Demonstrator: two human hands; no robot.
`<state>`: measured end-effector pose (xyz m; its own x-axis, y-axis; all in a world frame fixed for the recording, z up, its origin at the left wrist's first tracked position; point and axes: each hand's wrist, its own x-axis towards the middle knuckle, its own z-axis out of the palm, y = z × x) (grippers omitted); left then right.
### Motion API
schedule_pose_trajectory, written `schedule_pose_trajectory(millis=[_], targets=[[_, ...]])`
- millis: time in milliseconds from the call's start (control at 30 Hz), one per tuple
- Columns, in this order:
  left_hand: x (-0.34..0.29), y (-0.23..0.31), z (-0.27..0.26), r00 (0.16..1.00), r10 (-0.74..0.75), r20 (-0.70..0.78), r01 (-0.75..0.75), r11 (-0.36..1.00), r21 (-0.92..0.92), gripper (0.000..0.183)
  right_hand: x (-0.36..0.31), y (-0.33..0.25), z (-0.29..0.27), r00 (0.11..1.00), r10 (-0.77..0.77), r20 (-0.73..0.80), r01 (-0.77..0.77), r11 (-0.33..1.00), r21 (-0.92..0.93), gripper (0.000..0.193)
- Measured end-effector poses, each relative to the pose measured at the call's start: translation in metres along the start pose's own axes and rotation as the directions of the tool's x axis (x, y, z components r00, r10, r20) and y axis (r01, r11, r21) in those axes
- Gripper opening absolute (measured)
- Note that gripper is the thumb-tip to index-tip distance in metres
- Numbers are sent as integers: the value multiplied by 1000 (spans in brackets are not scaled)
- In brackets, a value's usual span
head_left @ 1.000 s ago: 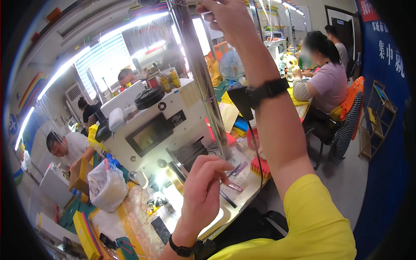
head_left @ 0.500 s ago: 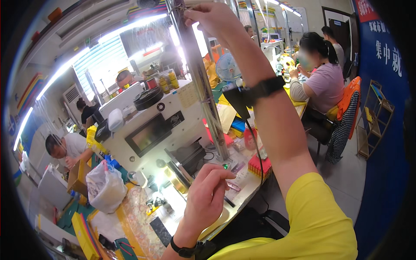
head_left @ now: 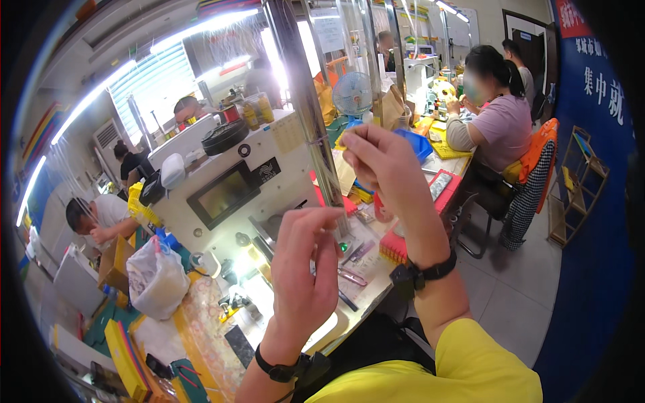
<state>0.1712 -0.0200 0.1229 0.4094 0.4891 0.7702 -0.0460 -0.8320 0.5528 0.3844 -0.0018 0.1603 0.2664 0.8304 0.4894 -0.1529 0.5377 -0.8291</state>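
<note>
Two raised hands: the left hand [head_left: 306, 269] hovers before the white boxy machine with a dark screen [head_left: 285, 188], at its ten o'clock; the right hand [head_left: 386, 164] hangs at its one o'clock.
Right grip: fingertips pinched narrow, as if for something fine; whether anything sits between, I cannot tell.
Left grip: fingers bent, inner side turned away; any hold, I cannot tell.
Slender pink tool [head_left: 352, 277]: left hand's three o'clock on the pale counter [head_left: 373, 287], presumably for easy reach.
Shiny metal pole [head_left: 302, 87]: right hand's ten o'clock, top cut off.
</note>
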Motion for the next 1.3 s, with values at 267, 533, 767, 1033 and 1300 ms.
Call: schedule_pose_trajectory(millis=[267, 533, 767, 1033, 1300], targets=[[11, -19, 21, 1000, 6, 4, -6, 992, 127, 64, -44, 7, 13, 998, 54, 33, -63, 888, 456, 16], [15, -11, 13, 996, 1, 92, -40, 907, 420, 66, -49, 13, 9, 981, -41, 188, -114, 666, 738, 16], [-19, -3, 11, 996, 7, 84, -37, 931, 363, 64, 57, -39, 13, 880, -460, -123, 408, 862, -301, 37], [-20, -5, 4, 998, -5, 67, -12, 969, 247, 71, 190, -93, 50, 969, -245, 33, 246, 969, -28, 26], [-23, -6, 3, 995, -51, 84, 28, 967, 252, 74, 216, -89, 43, 953, -208, 221, 181, 974, 137, 17]])
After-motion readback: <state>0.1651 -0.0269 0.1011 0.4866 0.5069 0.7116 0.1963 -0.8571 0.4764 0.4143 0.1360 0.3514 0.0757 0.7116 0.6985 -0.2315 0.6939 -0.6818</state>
